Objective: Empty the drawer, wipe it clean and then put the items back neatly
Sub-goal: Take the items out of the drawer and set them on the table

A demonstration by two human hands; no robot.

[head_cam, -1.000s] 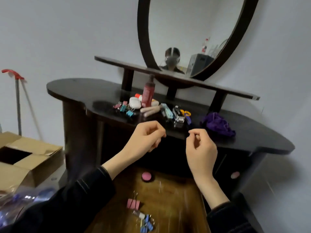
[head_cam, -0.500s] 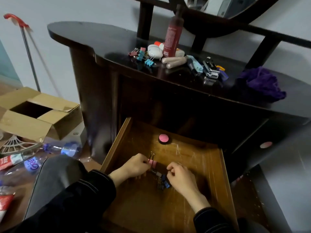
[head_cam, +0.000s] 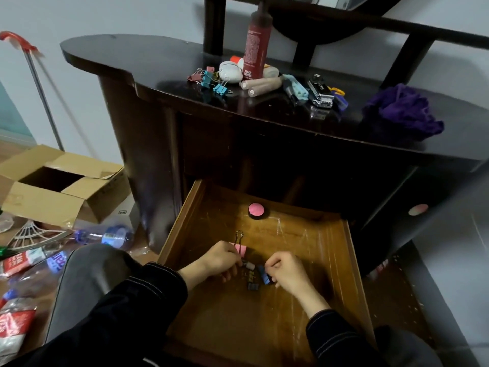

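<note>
Whereas both hands had been raised at the dressing table (head_cam: 132, 56) top a second earlier, they had since dropped into the open drawer (head_cam: 180, 226). Left hand (head_cam: 222, 260) curled its fingers on the pink binder clip (head_cam: 242, 249); right hand (head_cam: 288, 274) pinched the blue binder clip (head_cam: 265, 275). Black clips (head_cam: 252, 285) lay between the two grips, a pink compact (head_cam: 256, 210) beyond them: emptying remained unfinished.

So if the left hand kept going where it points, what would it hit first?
Probably the small binder clips, which it may already touch; the left hand points across the drawer at them, right hand beyond.
</note>
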